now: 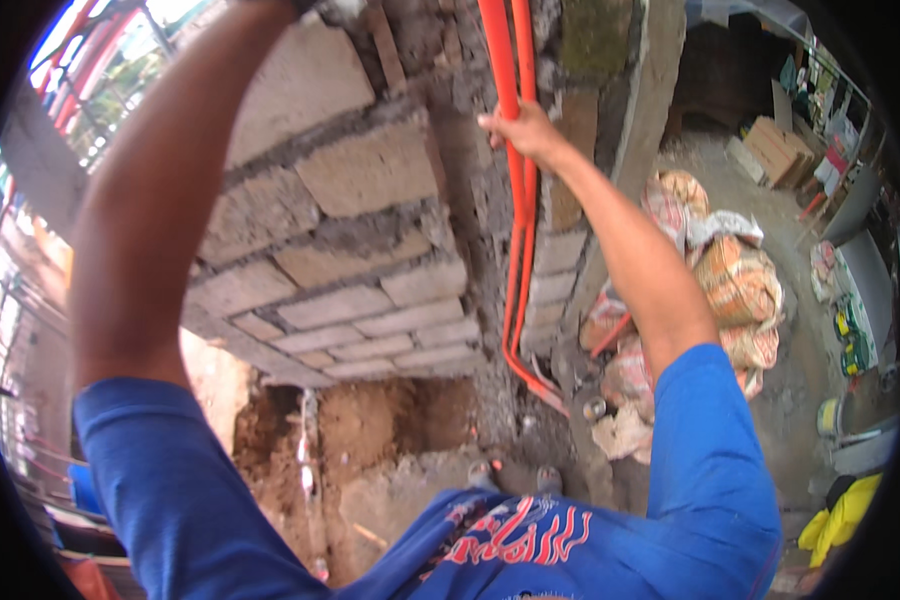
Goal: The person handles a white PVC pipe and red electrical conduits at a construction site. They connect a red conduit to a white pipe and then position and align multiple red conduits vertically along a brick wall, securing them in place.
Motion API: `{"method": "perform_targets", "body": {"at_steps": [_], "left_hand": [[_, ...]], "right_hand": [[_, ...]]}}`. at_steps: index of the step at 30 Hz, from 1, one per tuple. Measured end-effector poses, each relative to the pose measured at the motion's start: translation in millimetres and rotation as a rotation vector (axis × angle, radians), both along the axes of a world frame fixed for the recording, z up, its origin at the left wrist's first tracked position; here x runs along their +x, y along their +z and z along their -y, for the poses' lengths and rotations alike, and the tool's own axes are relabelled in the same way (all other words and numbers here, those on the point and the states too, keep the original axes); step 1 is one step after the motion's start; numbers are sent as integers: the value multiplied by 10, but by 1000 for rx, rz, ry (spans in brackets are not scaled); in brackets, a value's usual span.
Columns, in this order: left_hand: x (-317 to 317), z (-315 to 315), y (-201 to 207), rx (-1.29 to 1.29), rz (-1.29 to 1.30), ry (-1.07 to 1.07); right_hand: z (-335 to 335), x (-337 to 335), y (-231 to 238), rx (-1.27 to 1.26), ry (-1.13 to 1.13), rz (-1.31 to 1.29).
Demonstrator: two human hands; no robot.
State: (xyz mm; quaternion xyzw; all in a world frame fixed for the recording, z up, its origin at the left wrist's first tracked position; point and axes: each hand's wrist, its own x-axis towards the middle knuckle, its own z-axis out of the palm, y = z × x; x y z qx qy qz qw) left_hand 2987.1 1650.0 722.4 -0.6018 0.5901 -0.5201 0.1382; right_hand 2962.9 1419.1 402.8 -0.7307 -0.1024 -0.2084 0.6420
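Two orange conduit pipes run side by side down a channel in the block wall, bending near the bottom. My right hand reaches up to them, its fingers closed around the thicker front pipe and the thumb out to the left. My left arm stretches up along the wall's left side. The left hand lies beyond the top edge, so what it touches is hidden.
Stuffed woven sacks are piled at the right, with a cardboard box farther back. Below the wall is a dug trench with a pale pipe. A yellow cloth lies at the lower right.
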Motion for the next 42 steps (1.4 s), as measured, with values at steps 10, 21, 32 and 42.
{"method": "perform_targets", "body": {"at_steps": [10, 21, 32, 42], "left_hand": [[397, 68, -130, -58, -284, -236], [467, 110, -263, -176, -412, -158], [150, 237, -625, -551, -1100, -268], [-12, 206, -662, -507, -777, -333]], "right_hand": [[-13, -104, 93, -52, -31, -79], [9, -110, 79, -30, -11, -53], [3, -154, 97, -4, 11, -68], [-5, -123, 65, -8, 56, -60]]}}
